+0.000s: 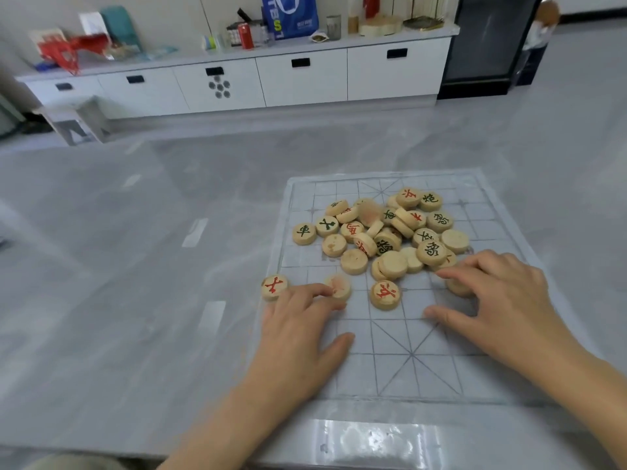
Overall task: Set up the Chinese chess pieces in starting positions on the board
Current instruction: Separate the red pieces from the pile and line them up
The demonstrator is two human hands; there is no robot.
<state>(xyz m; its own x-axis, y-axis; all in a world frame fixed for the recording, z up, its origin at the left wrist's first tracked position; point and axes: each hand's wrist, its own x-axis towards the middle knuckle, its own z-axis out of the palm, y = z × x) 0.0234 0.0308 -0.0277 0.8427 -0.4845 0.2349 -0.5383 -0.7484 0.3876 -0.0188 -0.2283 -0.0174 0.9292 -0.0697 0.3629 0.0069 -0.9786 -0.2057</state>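
From my remote seat I saw the left hand (298, 330) lying flat on the near left edge of the board (407, 368), its fingers (319, 290) loosely spread, the tips touching a blurred piece (338, 287) and the thumb held well apart from it. Just left of those fingers a red-marked piece (274, 286) sat at the board's edge. The right hand (502, 300) rested further right, its fingers (454, 273) stretched forward and lightly bent over a half-hidden piece (458, 287), which they touched from above; the thumb pointed left across the board, apart from that piece, so nothing was pinched. Between the two sets of fingers a lone red piece (384, 294) lay face up. Just beyond the fingertips the heap of pieces (383, 232) was piled on the middle of the board, some face up with red or dark characters, some blank side up, several stacked or tilted. The board was a thin, pale, lined sheet on the grey desk (135, 266). Far beyond the fingers stood a white cabinet (305, 79) carrying a red can (245, 35) and a blue bag (290, 15).
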